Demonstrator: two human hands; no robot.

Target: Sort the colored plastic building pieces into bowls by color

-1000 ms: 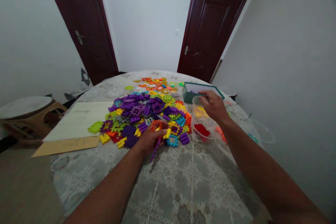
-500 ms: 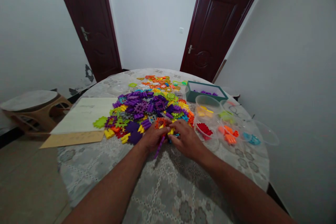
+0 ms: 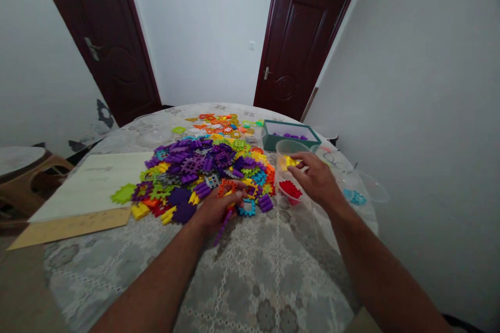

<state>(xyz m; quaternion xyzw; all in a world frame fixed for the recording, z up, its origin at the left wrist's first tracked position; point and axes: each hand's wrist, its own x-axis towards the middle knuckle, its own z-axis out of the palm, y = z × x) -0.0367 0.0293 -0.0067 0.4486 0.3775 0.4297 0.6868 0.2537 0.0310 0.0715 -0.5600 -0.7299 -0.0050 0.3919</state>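
A heap of coloured plastic building pieces (image 3: 203,166), mostly purple, yellow, green and orange, covers the middle of a round table (image 3: 253,270) with a lace cloth. My left hand (image 3: 216,209) rests at the heap's near edge, curled round a purple piece (image 3: 222,226) and small yellow ones. My right hand (image 3: 314,179) is over the clear cups at the right, pinching a yellow piece (image 3: 291,162) above the cup of yellow pieces (image 3: 287,153). A cup of red pieces (image 3: 289,191) stands just in front of it.
A green box (image 3: 291,135) with purple pieces sits behind the cups. More clear cups, one with blue pieces (image 3: 353,196), stand at the right edge. A white board (image 3: 89,184) lies on cardboard at the left. A stool (image 3: 23,166) and two dark doors stand beyond.
My right hand went from the green box to my left hand at the heap, took a yellow piece, and has moved right over the cups. The left hand stayed put.
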